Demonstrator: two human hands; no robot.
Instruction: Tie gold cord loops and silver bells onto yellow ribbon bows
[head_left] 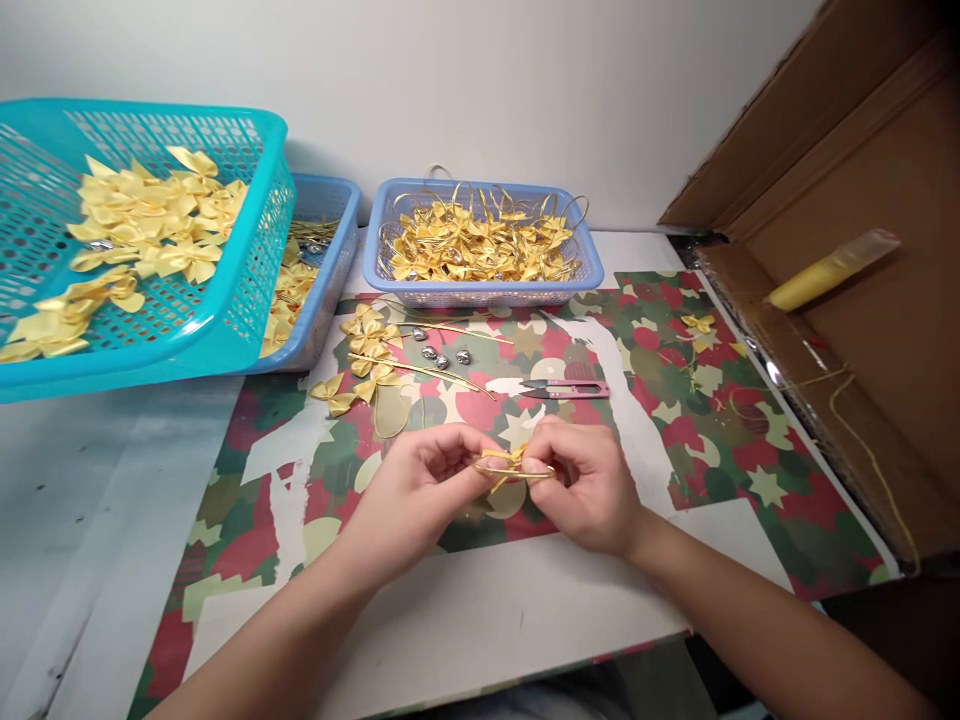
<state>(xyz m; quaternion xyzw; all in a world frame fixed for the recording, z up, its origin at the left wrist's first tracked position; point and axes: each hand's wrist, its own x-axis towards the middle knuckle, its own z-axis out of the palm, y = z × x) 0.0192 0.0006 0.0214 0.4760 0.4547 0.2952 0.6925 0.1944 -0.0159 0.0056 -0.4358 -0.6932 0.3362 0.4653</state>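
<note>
On the far left, the turquoise basket is showing smooth, glossy plastic, and the far blue basket is looking like plastic too, while the near bow is gleaming softly like satin cloth beside the shiny, metallic-looking golden cord. The silver bells are glinting like polished metal, and the snips are pairing dark, metal-looking blades with a smooth pink handle. The patterned sheet is looking like smooth paper with rough, torn patches, and the right-hand box is displaying matt brown cardboard.
</note>
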